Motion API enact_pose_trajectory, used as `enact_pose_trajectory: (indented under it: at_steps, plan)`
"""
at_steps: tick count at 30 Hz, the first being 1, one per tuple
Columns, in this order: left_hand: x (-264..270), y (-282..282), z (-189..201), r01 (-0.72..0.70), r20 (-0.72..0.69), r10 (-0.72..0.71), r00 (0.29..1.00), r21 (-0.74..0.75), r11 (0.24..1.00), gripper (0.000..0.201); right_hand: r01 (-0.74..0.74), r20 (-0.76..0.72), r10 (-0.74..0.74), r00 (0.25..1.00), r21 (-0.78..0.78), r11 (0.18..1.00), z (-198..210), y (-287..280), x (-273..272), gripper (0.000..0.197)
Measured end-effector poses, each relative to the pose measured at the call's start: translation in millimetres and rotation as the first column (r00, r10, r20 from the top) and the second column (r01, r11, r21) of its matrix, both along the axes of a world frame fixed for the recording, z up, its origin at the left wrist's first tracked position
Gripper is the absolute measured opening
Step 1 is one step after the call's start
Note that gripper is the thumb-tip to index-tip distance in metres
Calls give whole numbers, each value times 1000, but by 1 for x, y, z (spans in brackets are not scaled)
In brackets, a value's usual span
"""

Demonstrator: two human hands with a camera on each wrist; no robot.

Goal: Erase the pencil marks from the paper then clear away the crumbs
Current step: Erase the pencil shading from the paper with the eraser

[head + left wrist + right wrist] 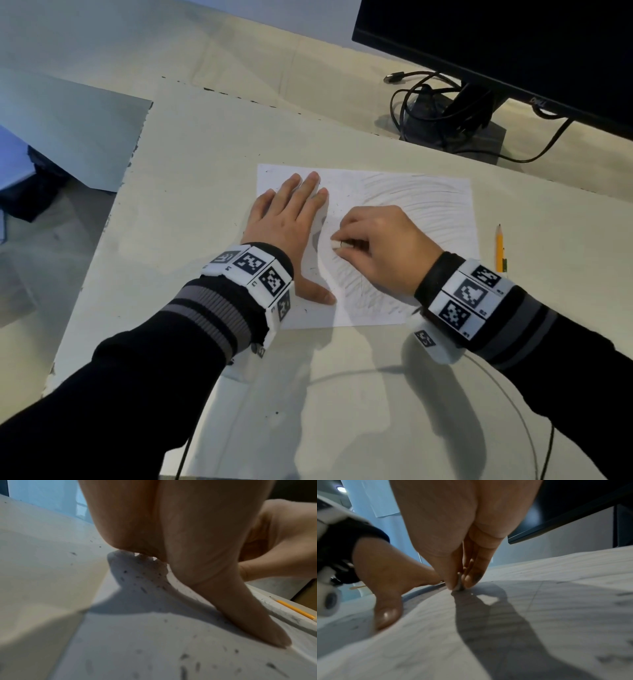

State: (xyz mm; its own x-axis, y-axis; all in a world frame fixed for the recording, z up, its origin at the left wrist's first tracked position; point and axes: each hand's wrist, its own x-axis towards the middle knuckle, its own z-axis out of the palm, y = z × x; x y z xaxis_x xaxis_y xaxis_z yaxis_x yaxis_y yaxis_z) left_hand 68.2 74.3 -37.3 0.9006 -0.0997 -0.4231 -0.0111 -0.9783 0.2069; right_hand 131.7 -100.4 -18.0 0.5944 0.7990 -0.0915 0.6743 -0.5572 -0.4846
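A white sheet of paper point(428, 205) lies on the pale table, covered with faint curved pencil strokes on its right part. My left hand point(291, 219) presses flat on the paper's left side, fingers straight and thumb spread. My right hand point(376, 246) pinches a small white eraser point(336, 244) against the paper near its middle. In the right wrist view the eraser point(459, 584) sits between thumb and fingertips, touching the sheet. Dark eraser crumbs point(142, 578) are scattered on the paper point(154, 642) under and around my left hand point(188, 547).
A yellow pencil point(500, 248) lies on the table just right of the paper. A black monitor point(513, 51) with its stand and tangled cables point(428, 106) stands at the back right. The table edge point(130, 164) drops off at the left.
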Motion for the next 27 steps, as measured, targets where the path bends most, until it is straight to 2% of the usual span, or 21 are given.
enact_pose_trajectory:
  at_steps: [3, 7, 12, 16, 21, 27]
  plan:
    - [0, 1, -1, -3, 12, 3, 1000, -19, 1000, 156, 12, 7, -12, 1000, -27, 1000, 1, 4, 12, 10]
    - [0, 1, -1, -4, 13, 4, 1000, -16, 1000, 155, 79, 42, -81, 996, 49, 996, -4, 5, 7, 9]
    - [0, 0, -1, 6, 11, -5, 1000, -28, 1000, 156, -8, 0, 8, 1000, -23, 1000, 2, 3, 4, 7]
    - [-1, 1, 0, -1, 4, 1, 1000, -32, 1000, 157, 76, 70, -77, 995, 20, 997, -3, 10, 15, 8]
    - [0, 0, 2, 15, -18, -15, 1000, 6, 1000, 156, -3, -24, 3, 1000, -3, 1000, 2, 0, -9, 9]
    - [0, -1, 5, 0, -26, 0, 1000, -12, 1000, 156, 206, 37, -207, 978, 34, 978, 4, 1, 17, 11]
